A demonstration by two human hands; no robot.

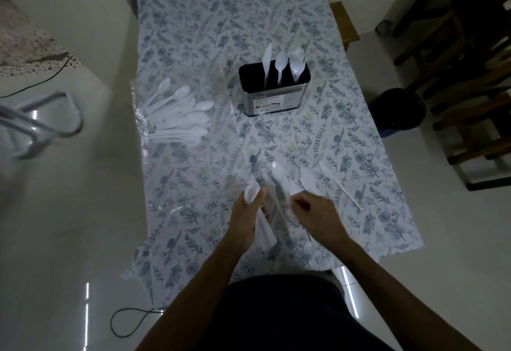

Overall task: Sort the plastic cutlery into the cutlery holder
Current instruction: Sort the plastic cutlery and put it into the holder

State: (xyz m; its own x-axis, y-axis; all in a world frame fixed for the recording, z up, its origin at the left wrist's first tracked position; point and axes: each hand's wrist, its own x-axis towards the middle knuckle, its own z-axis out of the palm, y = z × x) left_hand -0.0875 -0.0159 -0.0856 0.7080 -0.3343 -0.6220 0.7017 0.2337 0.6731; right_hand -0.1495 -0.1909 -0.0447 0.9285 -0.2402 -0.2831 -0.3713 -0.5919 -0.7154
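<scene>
A metal cutlery holder point(272, 96) stands on the floral tablecloth, with a white knife, a spoon and several forks upright in its three slots. My left hand point(247, 216) grips a bundle of white plastic forks point(252, 193), handles pointing down toward me. My right hand point(318, 216) is closed on a clear plastic wrapper with cutlery point(276, 184) between the two hands; motion blur hides exactly what it pinches. A pile of white spoons point(179, 118) lies on clear plastic at the left. A loose knife point(340, 184) lies to the right of my hands.
The floral tablecloth point(276, 18) covers a long narrow table. A metal chair frame point(41, 124) is at the left, dark wooden chairs point(470, 74) and a dark bin point(396, 110) at the right. A black cable point(130, 320) loops on the floor.
</scene>
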